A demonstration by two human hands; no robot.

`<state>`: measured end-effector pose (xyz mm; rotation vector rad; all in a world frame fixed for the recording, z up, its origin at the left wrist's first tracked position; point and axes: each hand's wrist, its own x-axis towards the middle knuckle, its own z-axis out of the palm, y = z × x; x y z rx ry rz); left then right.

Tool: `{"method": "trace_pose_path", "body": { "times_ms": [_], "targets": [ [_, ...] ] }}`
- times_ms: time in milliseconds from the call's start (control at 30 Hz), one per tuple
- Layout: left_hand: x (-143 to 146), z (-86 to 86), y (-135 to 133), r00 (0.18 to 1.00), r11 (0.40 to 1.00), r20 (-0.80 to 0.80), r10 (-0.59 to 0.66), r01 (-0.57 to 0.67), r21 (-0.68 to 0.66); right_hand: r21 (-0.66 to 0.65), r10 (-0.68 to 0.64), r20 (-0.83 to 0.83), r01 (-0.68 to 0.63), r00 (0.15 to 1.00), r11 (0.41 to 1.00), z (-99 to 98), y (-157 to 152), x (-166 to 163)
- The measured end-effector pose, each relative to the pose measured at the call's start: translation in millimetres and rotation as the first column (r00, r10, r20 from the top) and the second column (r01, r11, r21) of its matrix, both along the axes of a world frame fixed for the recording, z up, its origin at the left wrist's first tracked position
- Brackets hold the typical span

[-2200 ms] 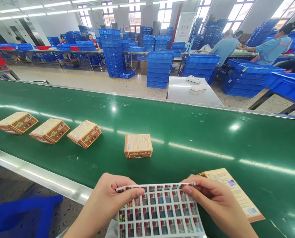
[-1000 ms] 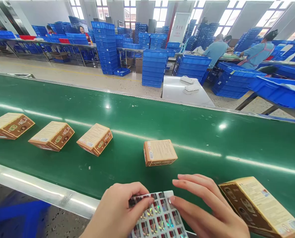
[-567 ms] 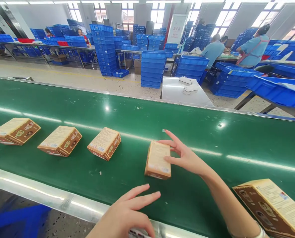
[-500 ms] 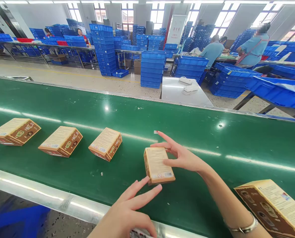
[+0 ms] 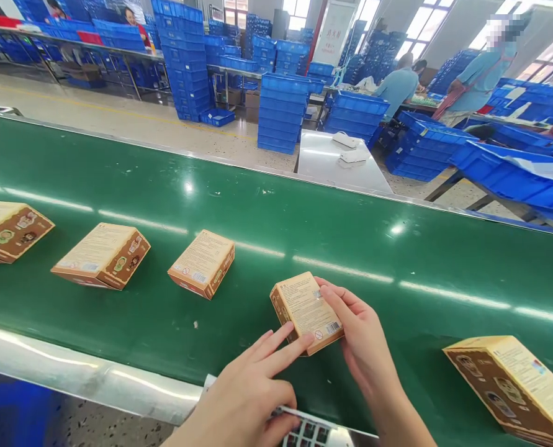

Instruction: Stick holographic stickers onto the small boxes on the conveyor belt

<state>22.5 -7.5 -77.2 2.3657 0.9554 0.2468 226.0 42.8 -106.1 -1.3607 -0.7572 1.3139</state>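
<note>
A small cream-and-brown carton [image 5: 301,304] lies on the green conveyor belt in front of me, printed side up. My right hand [image 5: 357,323] grips its right side, the thumb on the top face by a small shiny sticker [image 5: 318,294] and the fingers around the far edge. With two fingertips, my left hand [image 5: 262,385] touches the carton's near left edge. The curled lower fingers of that hand hold a sheet of stickers [image 5: 308,431], with rows of small dark rectangles, partly hidden under the palm.
Similar cartons lie left on the belt [image 5: 239,198], including a near carton [image 5: 202,264] and a middle carton [image 5: 102,254]. Another carton [image 5: 513,385], bearing a shiny sticker, lies at right. Beyond are a metal table [image 5: 341,164], stacked blue crates [image 5: 283,115] and several people.
The sticker on my right index fingertip is now on the carton's top face under my thumb. My right hand has closed on the carton, which has turned slightly. The view has tilted down.
</note>
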Motion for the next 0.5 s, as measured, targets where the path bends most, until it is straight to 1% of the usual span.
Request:
{"method": "trace_pose_path", "body": {
  "times_ms": [133,267,400,500],
  "targets": [
    [8.5,-1.2,0.0,1.000,1.000,0.007,-0.029,0.029,-0.009,0.005,-0.056,0.030,0.056,0.998,0.998,3.7,0.7,1.5],
    [16.6,-2.7,1.1,0.998,0.998,0.008,-0.056,0.057,-0.014,0.040,-0.087,0.101,0.083,0.991,0.996,3.0,-1.5,6.6],
    [23.7,-4.5,0.1,0.997,0.997,0.025,-0.077,0.077,-0.003,0.085,-0.116,0.225,0.099,0.967,0.991,1.6,-5.7,11.7],
    [30.1,-8.5,0.0,0.994,0.995,0.051,-0.097,0.096,0.005,0.111,-0.141,0.343,0.109,0.929,0.988,1.5,-8.2,16.8]
  ]
}}
